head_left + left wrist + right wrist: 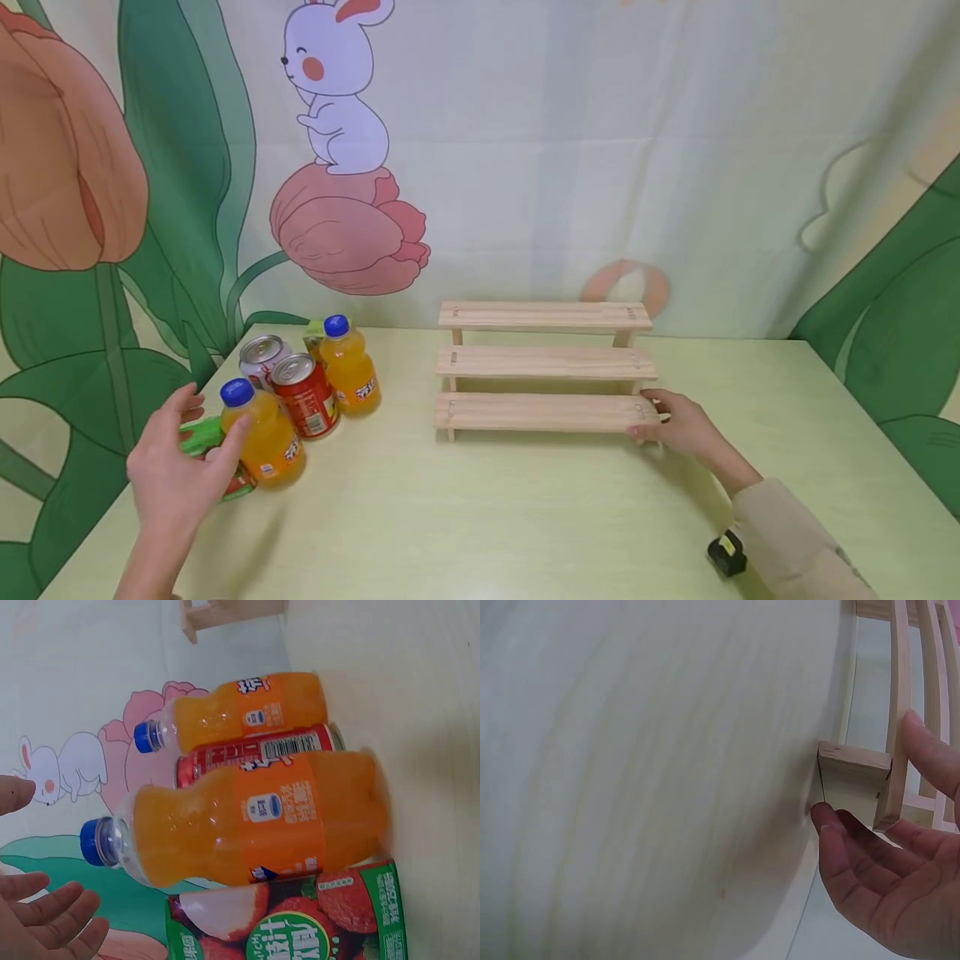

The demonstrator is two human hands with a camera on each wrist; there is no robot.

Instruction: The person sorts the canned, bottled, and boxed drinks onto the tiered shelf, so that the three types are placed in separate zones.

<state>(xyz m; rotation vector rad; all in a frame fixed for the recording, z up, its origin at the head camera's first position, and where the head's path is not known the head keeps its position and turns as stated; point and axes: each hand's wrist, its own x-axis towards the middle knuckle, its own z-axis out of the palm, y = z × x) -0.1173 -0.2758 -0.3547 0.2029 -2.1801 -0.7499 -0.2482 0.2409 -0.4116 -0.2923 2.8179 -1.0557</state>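
A three-tier wooden rack [547, 364] stands at the back of the table. My right hand [682, 429] is at the right end of its lowest shelf; in the right wrist view, the thumb of this hand [907, 877] touches the shelf edge [897, 712] and the fingers bend around its end. On the left, my left hand [176, 471] is raised beside the nearer orange bottle [268, 442], fingers spread and holding nothing. The left wrist view has that bottle [255, 817] apart from the hand [45, 919].
Behind the nearer bottle stand a red can [306, 400], a pale can [262, 358] and another orange bottle [351, 375]. A green-topped carton [204, 435] is partly hidden by the left hand. A small black object [727, 553] lies near the right sleeve.
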